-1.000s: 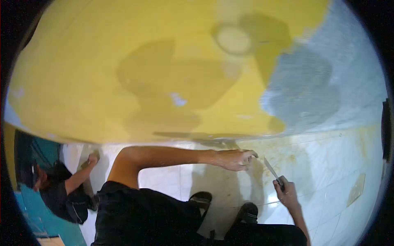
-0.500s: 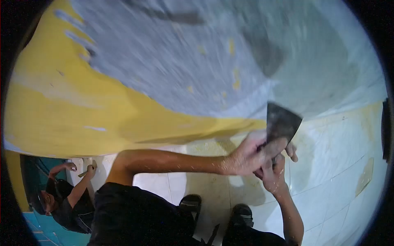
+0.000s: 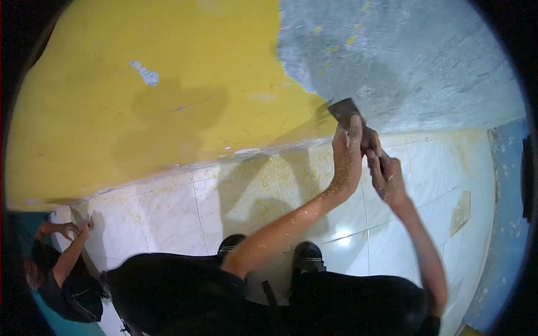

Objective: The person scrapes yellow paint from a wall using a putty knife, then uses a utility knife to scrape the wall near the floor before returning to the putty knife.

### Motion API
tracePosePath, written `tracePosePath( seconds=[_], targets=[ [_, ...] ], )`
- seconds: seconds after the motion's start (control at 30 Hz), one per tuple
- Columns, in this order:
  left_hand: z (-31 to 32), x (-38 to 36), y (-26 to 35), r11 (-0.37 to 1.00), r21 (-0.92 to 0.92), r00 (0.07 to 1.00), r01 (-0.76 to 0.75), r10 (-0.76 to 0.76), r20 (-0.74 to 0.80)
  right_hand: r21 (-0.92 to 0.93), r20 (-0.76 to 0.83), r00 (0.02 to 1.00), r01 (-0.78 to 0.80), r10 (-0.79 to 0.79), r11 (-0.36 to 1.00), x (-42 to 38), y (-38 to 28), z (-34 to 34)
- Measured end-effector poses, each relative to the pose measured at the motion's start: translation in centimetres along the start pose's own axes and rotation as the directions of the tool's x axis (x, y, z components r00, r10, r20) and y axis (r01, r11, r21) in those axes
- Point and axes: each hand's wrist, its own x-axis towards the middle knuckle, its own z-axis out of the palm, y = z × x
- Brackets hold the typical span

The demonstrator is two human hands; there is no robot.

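My left hand is wrapped round the upper part of a dark scraper, near its flat blade. Lower down and to the right, my right hand grips the scraper's handle. The blade's edge is at the wall, close to where yellow paint meets a bare grey patch. A few yellow flecks remain on the grey part. Pale specks of debris dot both forearms.
Yellow crumbs are scattered on the white tiled floor along the wall's base. A co-worker in dark clothes crouches at the lower left. A blue wall stands at the right. Two dark shoes show below.
The view has shifted, showing more yellow wall. Both hands have moved up with the scraper, from in front of the floor to the paint's edge, and its blade has turned to the left.
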Motion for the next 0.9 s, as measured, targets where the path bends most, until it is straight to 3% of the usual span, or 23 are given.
tracePosePath(
  seconds=[0.03, 0.13, 0.2, 0.3, 0.33, 0.4, 0.43, 0.5, 0.67, 0.77, 0.83, 0.9],
  targets=[
    [0.3, 0.0, -0.6, 0.991, -0.132, 0.994, -0.024, 0.01, -0.112, -0.087, 0.099, 0.994, -0.045, 0.054, 0.995, 0.6, -1.7, -1.2],
    [1.3, 0.7, -1.3, 0.996, -0.084, 0.979, 0.021, -0.037, -0.198, -0.18, 0.063, 0.988, -0.13, 0.144, 0.975, 0.6, -0.7, -0.8],
    [2.0, 0.8, -0.4, 0.986, -0.169, 0.977, 0.007, -0.042, -0.208, -0.141, -0.01, 0.996, -0.092, 0.092, 0.986, 0.5, -2.6, -1.3],
    [2.2, 1.4, -0.7, 0.985, -0.163, 0.98, 0.051, -0.081, -0.181, -0.211, -0.019, 0.996, -0.088, 0.086, 0.973, 0.7, -1.2, -1.2],
    [2.2, 1.7, -0.5, 0.982, -0.179, 0.981, 0.055, -0.086, -0.173, -0.127, -0.061, 0.985, -0.168, 0.162, 0.978, 0.5, -1.0, -0.7],
    [1.8, 1.7, -0.2, 0.99, -0.016, 0.989, 0.143, -0.144, -0.041, -0.028, -0.149, 0.983, -0.112, 0.106, 0.993, 0.1, -0.4, 0.2],
    [1.7, 1.7, 0.0, 0.994, -0.018, 0.995, 0.103, -0.103, 0.001, -0.038, -0.162, 0.981, -0.117, 0.109, 0.992, -0.1, -0.2, -0.1],
    [1.7, 1.9, 1.0, 0.993, -0.083, 0.996, 0.089, -0.088, 0.01, -0.046, -0.051, 0.993, -0.11, 0.108, 0.993, 0.3, -0.3, -0.5],
    [2.4, 1.1, 3.0, 0.991, -0.123, 0.998, -0.062, 0.058, -0.036, -0.07, -0.075, 0.997, -0.039, 0.034, 0.997, 0.7, -3.1, -0.3],
    [2.9, 1.2, 3.9, 0.988, -0.148, 0.998, -0.054, 0.047, -0.053, -0.048, -0.074, 0.997, -0.001, -0.003, 0.999, 1.1, -4.2, -0.6],
    [2.7, 1.0, 3.8, 0.988, -0.147, 0.998, -0.054, 0.052, -0.017, -0.089, -0.061, 0.996, -0.076, 0.071, 0.993, 1.0, -3.5, -0.7],
    [2.4, 1.2, 2.2, 0.995, -0.1, 1.0, 0.017, -0.02, -0.022, -0.09, -0.067, 0.996, -0.056, 0.05, 0.994, 0.6, -0.9, -0.3]
  ],
)
